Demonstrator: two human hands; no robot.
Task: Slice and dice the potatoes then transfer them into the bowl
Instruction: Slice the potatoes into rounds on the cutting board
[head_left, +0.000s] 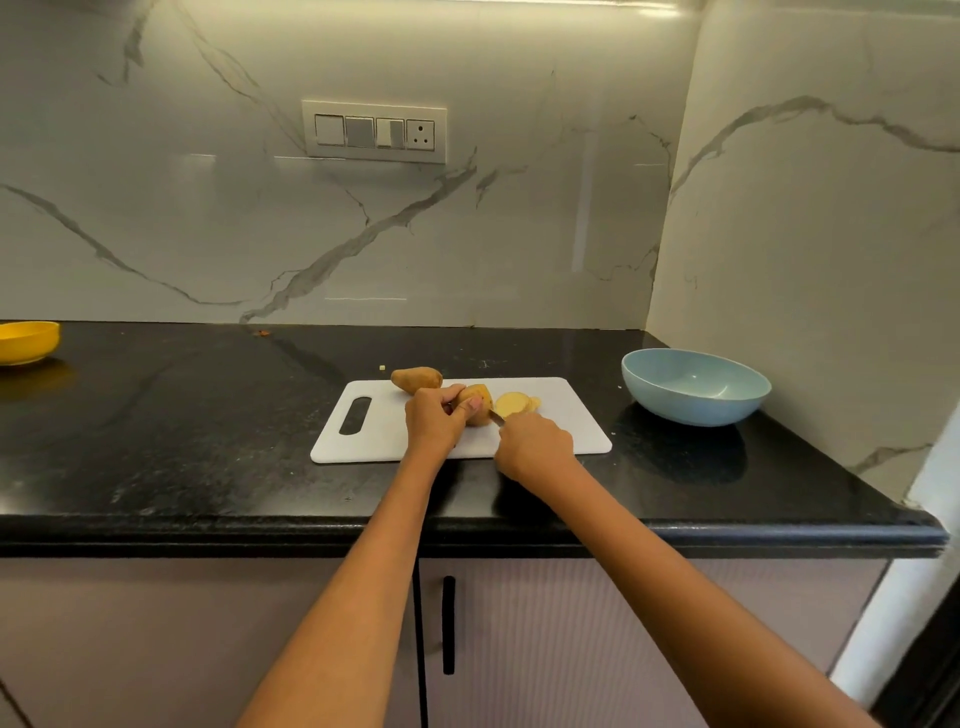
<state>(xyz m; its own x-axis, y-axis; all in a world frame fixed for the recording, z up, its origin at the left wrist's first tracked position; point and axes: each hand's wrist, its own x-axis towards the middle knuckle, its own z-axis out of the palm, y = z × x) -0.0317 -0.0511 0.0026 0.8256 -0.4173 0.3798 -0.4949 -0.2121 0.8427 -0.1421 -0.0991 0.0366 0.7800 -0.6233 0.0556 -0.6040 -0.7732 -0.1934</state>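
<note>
On the white cutting board (566, 434) my left hand (434, 418) grips a partly cut potato (480, 396), fingers curled over its top. My right hand (535, 446) holds a knife (497, 417); only a short stretch of blade shows, set against the potato's cut end. Several pale round slices (511, 403) lie just right of the potato. A whole brown potato (416, 379) rests at the board's far edge. The light blue bowl (696, 387) stands empty on the counter to the right of the board.
The black stone counter (182, 441) runs left to a yellow bowl (26, 340) at the frame edge. Marble walls close the back and right side, forming a corner behind the blue bowl. Cabinet doors sit below the counter's front edge.
</note>
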